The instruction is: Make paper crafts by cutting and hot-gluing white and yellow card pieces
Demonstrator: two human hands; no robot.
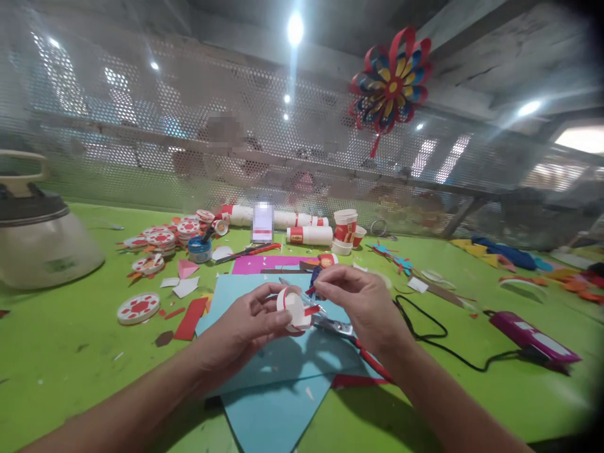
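My left hand (262,318) is closed around a small white paper cup piece (293,307) with red trim, tilted above the blue paper. A red strip (312,310) stands out from the piece's right side. Just to the right, my right hand (358,299) pinches the end of a small red paper strip (310,290) between thumb and forefinger. Red-handled scissors (372,362) lie below my right hand, blades pointing left. Under both hands are sheets of light blue paper (278,352).
Decorated white discs (139,308) and a blue glue jar (200,249) stand at left, near a large pale container (47,239). Stacked paper cups (345,229) and a phone (263,223) are at the back. A purple corded device (533,340) lies at right.
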